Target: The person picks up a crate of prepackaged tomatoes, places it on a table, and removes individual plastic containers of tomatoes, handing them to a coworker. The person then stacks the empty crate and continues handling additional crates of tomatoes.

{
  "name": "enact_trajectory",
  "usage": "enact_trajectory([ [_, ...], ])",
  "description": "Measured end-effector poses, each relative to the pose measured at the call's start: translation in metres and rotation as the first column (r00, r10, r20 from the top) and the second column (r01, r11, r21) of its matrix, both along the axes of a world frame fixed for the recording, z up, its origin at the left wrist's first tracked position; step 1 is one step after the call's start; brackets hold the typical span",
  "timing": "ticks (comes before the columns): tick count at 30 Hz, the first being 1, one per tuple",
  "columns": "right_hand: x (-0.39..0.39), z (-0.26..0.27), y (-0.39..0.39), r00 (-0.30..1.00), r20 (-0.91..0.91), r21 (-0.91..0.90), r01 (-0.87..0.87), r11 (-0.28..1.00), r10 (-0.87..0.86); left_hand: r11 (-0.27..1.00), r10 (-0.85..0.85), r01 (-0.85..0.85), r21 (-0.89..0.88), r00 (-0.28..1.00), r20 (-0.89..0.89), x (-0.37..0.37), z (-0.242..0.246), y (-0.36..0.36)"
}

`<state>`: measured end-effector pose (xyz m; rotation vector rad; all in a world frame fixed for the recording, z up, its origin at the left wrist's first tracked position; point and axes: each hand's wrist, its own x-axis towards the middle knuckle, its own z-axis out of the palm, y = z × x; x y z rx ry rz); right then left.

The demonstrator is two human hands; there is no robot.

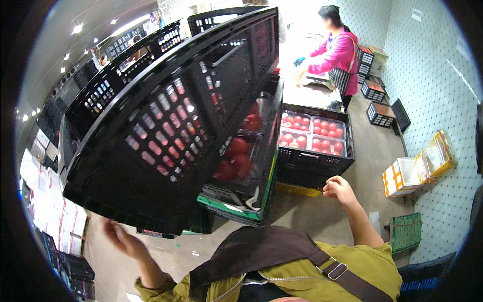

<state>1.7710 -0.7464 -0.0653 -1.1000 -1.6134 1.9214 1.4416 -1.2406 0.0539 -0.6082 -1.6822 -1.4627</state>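
A large black plastic crate point(177, 124) with slotted walls looms close at left centre, slanting across the view. My left hand point(126, 241) is blurred at its lower left corner, fingertips by the bottom edge; I cannot tell whether they grip it. Beneath and right of that crate, another crate with a green rim point(234, 211) holds clear packs of red tomatoes point(236, 160). My right hand point(339, 190) has curled fingers with nothing visible in them. It is just in front of a black crate point(313, 166) filled with clear tomato packs point(326, 128).
A person in a pink top point(332, 56) works at a white table point(290, 83) with a scale point(319, 83). Along the right wall stand small black crates point(380, 113), a foam box point(402, 177) and a green crate point(405, 232). White cartons point(56, 207) are stacked at left.
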Motion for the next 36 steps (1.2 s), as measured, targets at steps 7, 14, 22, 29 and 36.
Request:
enact_trajectory([
  [7, -0.013, 0.012, 0.008, 0.996, -0.089, 0.044, 0.024, 0.999, -0.02, 0.988, -0.059, -0.013, -0.152, 0.885, -0.462, 0.035, 0.178, 0.093],
  [14, -0.058, 0.053, -0.011, 0.896, -0.369, 0.265, -0.154, 0.952, 0.248, 0.984, -0.154, 0.114, -0.137, 0.932, -0.328, 0.039, 0.189, 0.116],
  [22, -0.076, 0.037, -0.018, 0.856, -0.402, 0.197, -0.264, 0.944, 0.324, 0.985, -0.165, 0.138, -0.103, 0.932, -0.323, 0.032, 0.183, 0.107],
  [29, -0.063, 0.014, -0.012, 0.873, -0.402, 0.104, -0.256, 0.961, 0.277, 0.988, -0.155, 0.145, -0.056, 0.933, -0.325, 0.03, 0.182, 0.11],
  [36, -0.049, -0.003, -0.003, 0.892, -0.384, 0.03, -0.247, 0.969, 0.239, 0.994, -0.074, 0.046, -0.097, 0.946, -0.316, 0.034, 0.183, 0.109],
])
